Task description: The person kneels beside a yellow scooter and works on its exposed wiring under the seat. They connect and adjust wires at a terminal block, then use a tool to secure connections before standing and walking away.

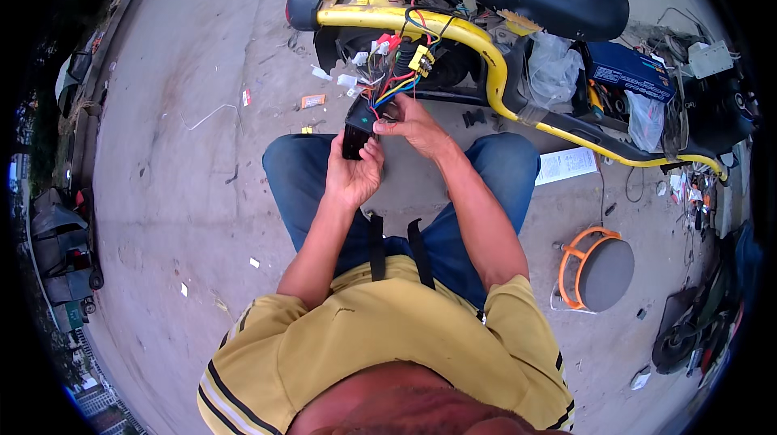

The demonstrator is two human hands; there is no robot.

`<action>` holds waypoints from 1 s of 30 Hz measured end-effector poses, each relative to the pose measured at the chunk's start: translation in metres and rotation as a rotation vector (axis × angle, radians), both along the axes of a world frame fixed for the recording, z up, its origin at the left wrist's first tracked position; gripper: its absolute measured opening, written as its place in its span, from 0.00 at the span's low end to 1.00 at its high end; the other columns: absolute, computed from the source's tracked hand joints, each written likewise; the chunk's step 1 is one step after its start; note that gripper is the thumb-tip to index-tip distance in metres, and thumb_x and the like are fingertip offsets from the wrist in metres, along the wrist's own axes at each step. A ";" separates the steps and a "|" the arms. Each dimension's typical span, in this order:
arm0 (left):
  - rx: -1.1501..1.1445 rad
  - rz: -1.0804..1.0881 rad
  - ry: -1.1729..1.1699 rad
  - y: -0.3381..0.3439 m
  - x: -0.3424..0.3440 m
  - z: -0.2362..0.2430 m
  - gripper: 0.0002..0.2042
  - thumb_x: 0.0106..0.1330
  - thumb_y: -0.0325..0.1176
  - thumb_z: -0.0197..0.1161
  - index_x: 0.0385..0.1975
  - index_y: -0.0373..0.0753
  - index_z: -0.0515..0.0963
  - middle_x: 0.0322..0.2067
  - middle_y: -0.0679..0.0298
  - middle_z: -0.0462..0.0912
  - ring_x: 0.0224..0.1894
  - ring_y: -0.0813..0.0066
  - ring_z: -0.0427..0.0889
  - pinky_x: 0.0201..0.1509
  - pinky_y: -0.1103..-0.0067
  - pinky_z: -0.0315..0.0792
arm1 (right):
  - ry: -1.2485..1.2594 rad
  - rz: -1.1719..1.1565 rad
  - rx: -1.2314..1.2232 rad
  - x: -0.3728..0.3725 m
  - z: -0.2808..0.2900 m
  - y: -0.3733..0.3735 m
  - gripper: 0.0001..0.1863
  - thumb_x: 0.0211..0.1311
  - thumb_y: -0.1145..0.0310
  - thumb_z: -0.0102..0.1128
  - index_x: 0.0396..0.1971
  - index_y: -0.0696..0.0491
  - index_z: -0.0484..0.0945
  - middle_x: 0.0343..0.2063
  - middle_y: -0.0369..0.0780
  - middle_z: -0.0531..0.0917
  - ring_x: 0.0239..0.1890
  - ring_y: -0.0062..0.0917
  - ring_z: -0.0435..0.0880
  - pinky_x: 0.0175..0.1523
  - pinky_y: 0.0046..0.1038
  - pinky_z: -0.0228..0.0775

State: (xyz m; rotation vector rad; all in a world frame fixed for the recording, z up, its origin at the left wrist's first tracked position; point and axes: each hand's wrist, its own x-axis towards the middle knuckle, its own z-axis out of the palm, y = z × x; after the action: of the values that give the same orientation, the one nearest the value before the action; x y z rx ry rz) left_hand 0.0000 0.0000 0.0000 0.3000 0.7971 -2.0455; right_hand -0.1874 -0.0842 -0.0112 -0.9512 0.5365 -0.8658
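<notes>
Left hand (353, 176) grips black box (356, 129), right hand (414, 123) pinches its wires (388, 89); hard tug could likely yank a wire from the yellow connector (421, 59).

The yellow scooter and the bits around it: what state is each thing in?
Yellow scooter: stripped, frame and wiring bare.
Wires: loose, hanging out.
Black box: held in left hand, wired.
Right hand: pinching the box's top.
Round stool: standing, unused.
</notes>
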 end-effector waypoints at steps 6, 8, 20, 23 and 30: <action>-0.185 -0.314 -0.283 0.013 -0.015 -0.030 0.36 0.72 0.73 0.51 0.39 0.38 0.78 0.36 0.60 0.79 0.32 0.71 0.76 0.30 0.80 0.74 | 0.199 -0.080 -0.035 -0.020 -0.017 0.002 0.41 0.47 0.66 0.89 0.62 0.55 0.76 0.51 0.36 0.84 0.59 0.24 0.79 0.64 0.30 0.71; -0.175 -0.381 -0.345 0.007 -0.013 -0.029 0.36 0.73 0.75 0.47 0.36 0.39 0.77 0.36 0.61 0.79 0.32 0.70 0.76 0.28 0.80 0.71 | 0.286 -0.108 -0.034 -0.018 -0.017 -0.001 0.44 0.46 0.65 0.91 0.63 0.56 0.74 0.52 0.38 0.85 0.59 0.25 0.80 0.64 0.31 0.72; -1.054 -0.155 -1.784 -0.042 0.005 0.022 0.17 0.82 0.41 0.58 0.60 0.36 0.76 0.53 0.58 0.84 0.55 0.73 0.81 0.57 0.75 0.77 | 1.150 -0.458 -0.199 -0.030 -0.025 -0.008 0.59 0.43 0.38 0.86 0.69 0.63 0.71 0.68 0.56 0.77 0.70 0.46 0.77 0.72 0.41 0.71; -1.292 -0.129 -1.706 -0.079 -0.022 0.024 0.25 0.84 0.46 0.55 0.69 0.34 0.72 0.64 0.52 0.79 0.67 0.65 0.76 0.75 0.68 0.67 | 1.111 -0.399 -0.172 -0.051 -0.020 -0.007 0.54 0.45 0.45 0.86 0.67 0.62 0.73 0.63 0.53 0.80 0.67 0.44 0.80 0.69 0.40 0.73; -1.498 -0.271 -1.565 -0.150 -0.033 0.021 0.31 0.85 0.55 0.47 0.67 0.30 0.75 0.61 0.54 0.81 0.63 0.67 0.79 0.70 0.71 0.69 | 1.105 -0.494 -0.169 -0.036 -0.043 -0.022 0.43 0.50 0.52 0.84 0.63 0.57 0.76 0.59 0.51 0.79 0.65 0.49 0.79 0.68 0.45 0.73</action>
State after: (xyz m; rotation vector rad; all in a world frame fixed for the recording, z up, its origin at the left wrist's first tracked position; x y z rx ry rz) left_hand -0.0328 -0.1498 0.0207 0.8752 -1.6542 -1.3928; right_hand -0.2235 -0.1063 -0.0545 -1.4583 1.7168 -0.7606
